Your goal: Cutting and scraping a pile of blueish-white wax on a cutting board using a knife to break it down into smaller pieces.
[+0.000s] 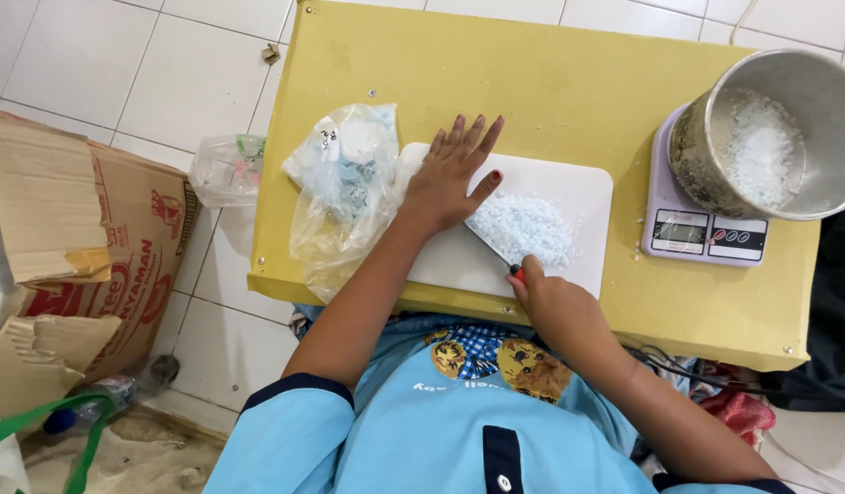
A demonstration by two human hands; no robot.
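My left hand (452,174) lies flat, fingers spread, on the left part of a white cutting board (582,187) on a yellow table (550,82). My right hand (555,302) is closed around the red handle of a knife (497,245), its blade lying on the board under a heap of small white chopped bits (525,227). A clear plastic bag (344,187) with pale lumps lies just left of my left hand.
A small kitchen scale (692,233) at the table's right carries a metal pot (770,137) with white pieces inside. Torn cardboard boxes (75,238), another plastic bag (226,169) and a plastic bottle (107,398) lie on the tiled floor to the left.
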